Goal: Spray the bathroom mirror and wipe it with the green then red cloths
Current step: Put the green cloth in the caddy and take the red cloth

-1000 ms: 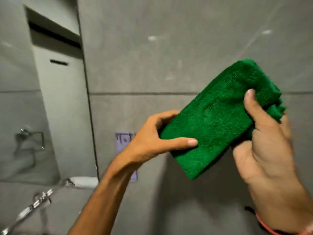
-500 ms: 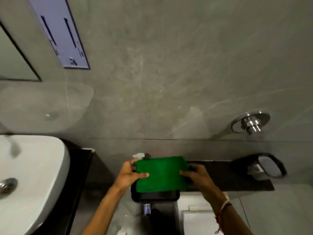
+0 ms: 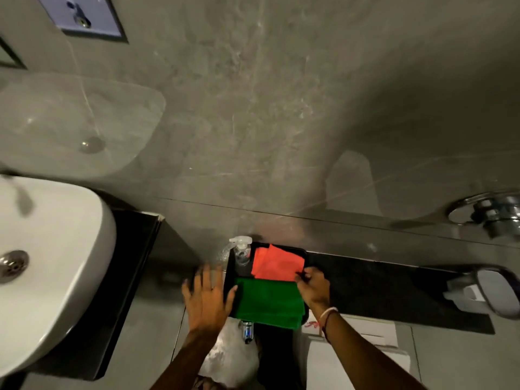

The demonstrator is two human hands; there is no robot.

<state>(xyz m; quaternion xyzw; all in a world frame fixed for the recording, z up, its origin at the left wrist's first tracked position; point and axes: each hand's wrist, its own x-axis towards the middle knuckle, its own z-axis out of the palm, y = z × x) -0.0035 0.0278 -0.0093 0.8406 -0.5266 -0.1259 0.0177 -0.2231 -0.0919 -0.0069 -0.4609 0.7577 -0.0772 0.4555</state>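
Green cloth [image 3: 268,304] lying folded across the near half of the black tray [image 3: 306,254], overhanging its near edge. Red cloth [image 3: 277,264] lying in the far half, touching the green one's far edge. Spray bottle [image 3: 241,250] standing upright at the tray's far left corner. Left hand [image 3: 206,301] hovering flat with fingers spread, just off the tray's left edge, thumb touching the green cloth. Right hand [image 3: 313,287] pinching the red cloth's near right corner. Tray sitting on a dark ledge [image 3: 380,288] right of the white basin [image 3: 56,249].
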